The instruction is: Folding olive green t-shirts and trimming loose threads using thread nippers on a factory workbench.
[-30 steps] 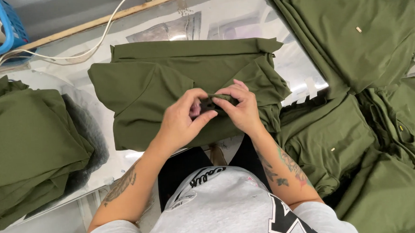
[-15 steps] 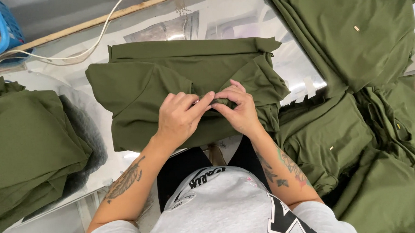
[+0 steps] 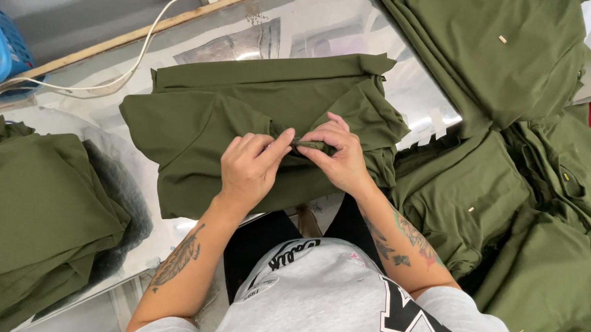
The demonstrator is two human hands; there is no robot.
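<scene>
An olive green folded garment [image 3: 252, 114] lies on the shiny table [image 3: 249, 44] in front of me. My left hand [image 3: 250, 167] and my right hand [image 3: 335, 158] meet over its near middle. Both pinch a small rolled bit of the garment's fabric [image 3: 308, 145] between fingertips and thumbs. My forearms reach up from the bottom of the view, both tattooed.
A stack of folded olive garments [image 3: 35, 206] sits at the left. A large heap of loose olive garments [image 3: 523, 140] fills the right side. A white cable [image 3: 128, 60] runs along the back, by a wooden strip [image 3: 160, 28] and a blue basket [image 3: 6, 46].
My hands have stayed on the same spot of the garment; the fingers shifted slightly while working the small fold. The garment body has barely moved.
</scene>
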